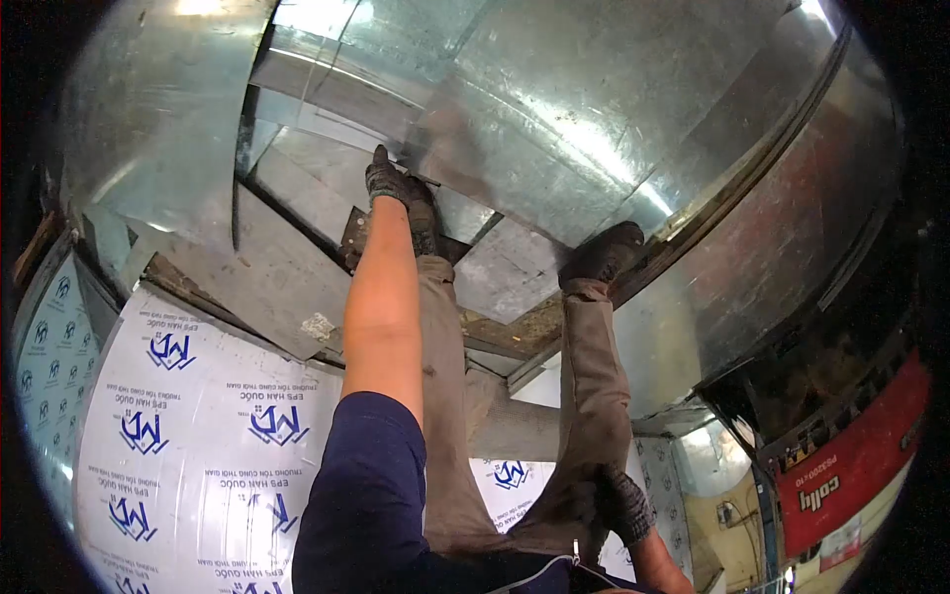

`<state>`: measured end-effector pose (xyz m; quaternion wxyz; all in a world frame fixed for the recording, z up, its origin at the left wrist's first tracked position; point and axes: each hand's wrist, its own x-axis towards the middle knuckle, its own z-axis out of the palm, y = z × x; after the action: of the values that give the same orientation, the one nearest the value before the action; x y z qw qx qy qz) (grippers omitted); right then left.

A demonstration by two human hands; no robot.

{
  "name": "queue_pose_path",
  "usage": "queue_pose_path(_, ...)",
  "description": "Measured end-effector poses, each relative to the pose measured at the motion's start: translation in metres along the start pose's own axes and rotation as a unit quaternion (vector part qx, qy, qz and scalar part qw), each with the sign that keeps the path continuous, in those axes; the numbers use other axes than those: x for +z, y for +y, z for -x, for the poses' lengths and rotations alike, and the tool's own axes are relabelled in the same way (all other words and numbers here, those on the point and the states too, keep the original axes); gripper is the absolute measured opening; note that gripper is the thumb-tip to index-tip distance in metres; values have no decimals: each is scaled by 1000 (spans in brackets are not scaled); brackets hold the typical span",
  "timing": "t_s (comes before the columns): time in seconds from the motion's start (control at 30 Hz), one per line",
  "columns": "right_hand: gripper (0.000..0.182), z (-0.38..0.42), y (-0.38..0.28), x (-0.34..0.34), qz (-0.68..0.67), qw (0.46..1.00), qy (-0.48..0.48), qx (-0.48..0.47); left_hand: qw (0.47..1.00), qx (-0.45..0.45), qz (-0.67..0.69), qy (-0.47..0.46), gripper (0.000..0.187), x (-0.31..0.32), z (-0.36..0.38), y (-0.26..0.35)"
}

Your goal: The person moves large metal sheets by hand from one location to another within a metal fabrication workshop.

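Observation:
My left hand [386,184], in a dark knitted glove, reaches forward over my left shoe [424,220]. Its fingers are closed, and a thin dark rod [426,179] sticks out to its right; what kind of tool it is cannot be made out. Just beyond lies shiny sheet metal [534,109], with narrower metal strips [327,163] beside the hand. My right hand [625,507], gloved too, rests on my right thigh, its fingers laid over the dark trousers and only partly visible.
My right shoe [604,253] stands by a long metal-edged beam [693,223]. Panels in printed white film [198,426] lie at lower left. A curved metal sheet [158,119] rises at upper left. A red sign [851,460] is at right.

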<state>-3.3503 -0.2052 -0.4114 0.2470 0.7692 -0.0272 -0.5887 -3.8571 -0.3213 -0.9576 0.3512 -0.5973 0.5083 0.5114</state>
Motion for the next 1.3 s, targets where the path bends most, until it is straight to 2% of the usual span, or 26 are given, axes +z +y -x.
queue_pose_path(0.03,52,-4,7,-7,0,1000,10,3,997,-39,42,-57,65,23,74,1)
queue_pose_path(0.07,52,-7,14,-12,-1,1000,20,7,996,-45,44,-58,65,22,62,-3)
queue_pose_path(0.13,53,-18,28,-34,117,992,6,-40,979,-5,76,-191,61,7,29,-10)
queue_pose_path(0.17,53,-19,32,-39,156,986,2,-55,978,-6,77,-191,61,-7,13,-12)
queue_pose_path(0.23,53,-22,25,-38,122,992,6,-26,935,14,81,-345,42,-27,-22,-8)
queue_pose_path(0.27,54,-20,22,-35,103,995,7,-12,933,17,81,-351,42,-35,-33,-8)
queue_pose_path(0.3,52,-19,19,-29,92,996,6,-10,945,9,93,-312,42,-43,-39,-8)
queue_pose_path(0.37,49,-15,10,-12,81,997,-4,-15,971,40,125,-201,37,-41,-5,-9)
queue_pose_path(0.47,45,-1,-3,19,55,998,-25,-31,967,-14,67,-245,37,-51,33,-8)
queue_pose_path(0.5,44,6,-14,33,40,998,-33,-45,967,49,79,-239,24,-47,83,-6)
queue_pose_path(0.53,42,16,-27,49,23,997,-42,-66,965,48,71,-247,24,-56,104,-6)
queue_pose_path(0.6,40,21,-57,70,35,988,-43,-142,955,39,96,-279,22,-71,145,-8)
queue_pose_path(0.67,42,-15,-98,62,175,947,-1,-268,956,45,145,-251,20,-79,173,-14)
queue_pose_path(0.73,57,-22,-164,85,137,916,91,-366,937,54,81,-334,21,-86,231,-17)
queue_pose_path(0.8,59,-46,-219,83,140,854,178,-469,930,51,95,-351,23,-82,278,-23)
queue_pose_path(0.87,49,-97,-261,58,85,857,168,-479,924,80,69,-367,25,-77,342,-30)
queue_pose_path(0.93,46,-88,-279,55,82,856,172,-480,930,96,52,-352,26,-75,403,-38)
queue_pose_path(1.0,45,-74,-272,-5,-32,927,25,-374,942,102,38,-317,25,-73,457,-43)
queue_pose_path(1.07,45,-33,-265,-53,-3,939,-37,-341,951,109,15,-289,24,-70,509,-45)
queue_pose_path(1.13,41,38,-256,-71,26,932,-21,-360,957,121,-4,-265,24,-84,555,-42)
queue_pose_path(1.2,37,76,-248,-93,52,923,-5,-380,914,155,-119,-356,26,-95,600,-29)
queue_pose_path(1.23,33,84,-245,-118,312,734,128,-590,922,180,-112,-325,23,-84,635,-28)
queue_pose_path(1.27,29,92,-235,-131,514,430,249,-700,916,190,-120,-331,23,-78,676,-20)
queue_pose_path(1.3,27,143,-230,-132,492,524,225,-658,893,243,-163,-341,23,-69,715,-12)
